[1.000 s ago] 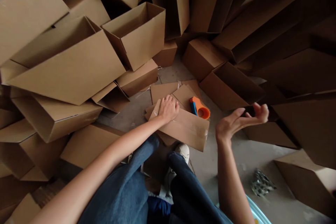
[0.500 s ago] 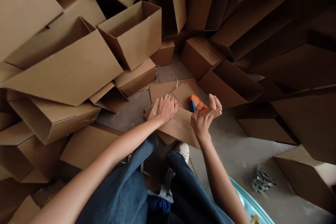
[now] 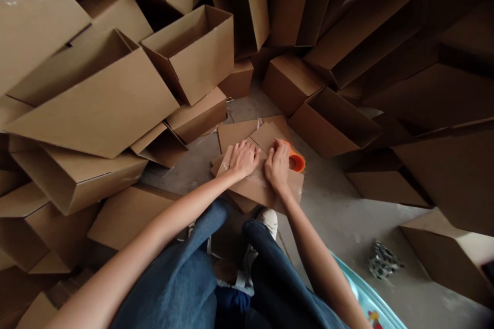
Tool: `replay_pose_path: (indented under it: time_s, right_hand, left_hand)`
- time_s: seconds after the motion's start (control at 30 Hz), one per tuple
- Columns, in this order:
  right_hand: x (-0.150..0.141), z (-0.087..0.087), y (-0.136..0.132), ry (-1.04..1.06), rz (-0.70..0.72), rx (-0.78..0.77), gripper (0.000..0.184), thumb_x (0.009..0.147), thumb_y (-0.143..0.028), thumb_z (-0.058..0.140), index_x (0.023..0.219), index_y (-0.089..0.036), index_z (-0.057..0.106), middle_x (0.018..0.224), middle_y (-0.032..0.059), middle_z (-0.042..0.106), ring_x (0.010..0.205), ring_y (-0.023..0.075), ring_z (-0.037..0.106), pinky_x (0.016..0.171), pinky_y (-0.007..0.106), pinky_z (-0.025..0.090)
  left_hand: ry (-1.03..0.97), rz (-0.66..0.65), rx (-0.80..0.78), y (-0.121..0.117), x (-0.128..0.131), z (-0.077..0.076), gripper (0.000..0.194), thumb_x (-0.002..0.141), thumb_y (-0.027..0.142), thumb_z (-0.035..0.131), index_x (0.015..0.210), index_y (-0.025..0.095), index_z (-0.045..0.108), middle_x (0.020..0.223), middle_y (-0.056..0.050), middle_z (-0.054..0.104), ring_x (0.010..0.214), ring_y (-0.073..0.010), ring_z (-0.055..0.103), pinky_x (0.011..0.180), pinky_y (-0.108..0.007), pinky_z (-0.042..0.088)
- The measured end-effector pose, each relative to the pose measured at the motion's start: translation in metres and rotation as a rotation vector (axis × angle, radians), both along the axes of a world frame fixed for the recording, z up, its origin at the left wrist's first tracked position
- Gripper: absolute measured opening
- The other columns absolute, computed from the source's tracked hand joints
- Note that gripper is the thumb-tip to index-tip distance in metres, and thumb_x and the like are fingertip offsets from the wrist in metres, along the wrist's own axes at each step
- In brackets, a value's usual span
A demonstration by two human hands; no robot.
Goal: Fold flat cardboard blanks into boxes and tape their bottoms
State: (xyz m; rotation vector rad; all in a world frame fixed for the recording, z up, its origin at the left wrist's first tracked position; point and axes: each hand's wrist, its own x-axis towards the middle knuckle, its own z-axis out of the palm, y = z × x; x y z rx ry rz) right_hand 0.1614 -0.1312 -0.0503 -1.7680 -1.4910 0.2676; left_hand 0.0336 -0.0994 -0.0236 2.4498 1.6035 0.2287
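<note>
A folded-flat piece of brown cardboard lies on the floor in front of my feet, on top of other flat cardboard. My left hand rests on its upper left part, palm down, fingers stretched and slightly bent. Beside it, my right hand lies on the cardboard too, fingers extended and nothing visibly gripped. An orange tool with a round ring, apparently a tape dispenser, sits just right of my right hand, which partly hides it. A thin shiny strip, likely clear tape, shows on the cardboard between my hands.
Open brown cardboard boxes are piled to the left, ahead and right. Grey floor shows on the right, with a crumpled patterned object on it. A light blue rim curves beside my right forearm.
My right hand has moved left and down from its raised position beyond the cardboard's right part, onto the cardboard near my left hand. More of the orange ring shows. My left hand stays put.
</note>
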Motion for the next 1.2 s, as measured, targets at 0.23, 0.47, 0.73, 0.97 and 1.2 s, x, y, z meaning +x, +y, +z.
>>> replay_pose_path:
  time_s: [0.23,0.47,0.73,0.97,1.2]
  right_hand:
    - [0.015,0.001,0.001,0.38,-0.018,0.045,0.026,0.095,-0.031,0.038,0.106,-0.018,0.058,0.107,0.011,0.066,0.101,0.02,0.061,0.095,0.039,0.046]
    - [0.014,0.006,-0.001,0.3,-0.008,0.033,0.025,0.097,-0.03,0.04,0.102,-0.017,0.06,0.101,0.01,0.068,0.095,0.0198,0.063,0.089,0.036,0.047]
    - [0.015,0.007,-0.006,0.276,0.052,0.02,0.02,0.096,-0.028,0.043,0.103,-0.02,0.06,0.103,0.0093,0.069,0.097,0.0207,0.064,0.088,0.038,0.049]
    - [0.015,0.008,-0.006,0.273,0.07,-0.006,0.018,0.094,-0.025,0.044,0.101,-0.021,0.06,0.102,0.009,0.069,0.094,0.0204,0.064,0.086,0.038,0.051]
    - [0.016,0.008,-0.009,0.279,0.107,-0.052,0.019,0.093,-0.022,0.044,0.101,-0.02,0.06,0.102,0.01,0.068,0.095,0.0209,0.064,0.088,0.039,0.05]
  left_hand:
    - [-0.08,-0.221,-0.242,0.005,-0.015,0.011,0.048,0.086,0.055,0.066,0.119,0.021,0.063,0.127,-0.008,0.067,0.128,-0.0254,0.052,0.106,-0.041,0.037]
    - [-0.084,-0.284,-0.318,0.009,-0.019,0.013,0.069,0.08,0.056,0.073,0.135,0.02,0.054,0.143,-0.013,0.056,0.139,-0.0269,0.043,0.113,-0.043,0.031]
    - [-0.173,-0.39,-0.404,0.011,-0.027,0.012,0.068,0.084,0.046,0.072,0.141,0.019,0.047,0.147,-0.014,0.051,0.145,-0.0291,0.035,0.115,-0.047,0.03]
    - [-0.194,-0.18,-0.297,0.001,-0.052,0.017,0.085,0.078,0.043,0.077,0.148,0.018,0.035,0.154,-0.021,0.038,0.151,-0.036,0.018,0.119,-0.057,0.018]
    - [-0.204,0.079,-0.342,0.0,-0.093,0.018,0.111,0.07,0.05,0.081,0.155,0.017,0.017,0.159,-0.025,0.024,0.151,-0.041,0.011,0.116,-0.065,0.016]
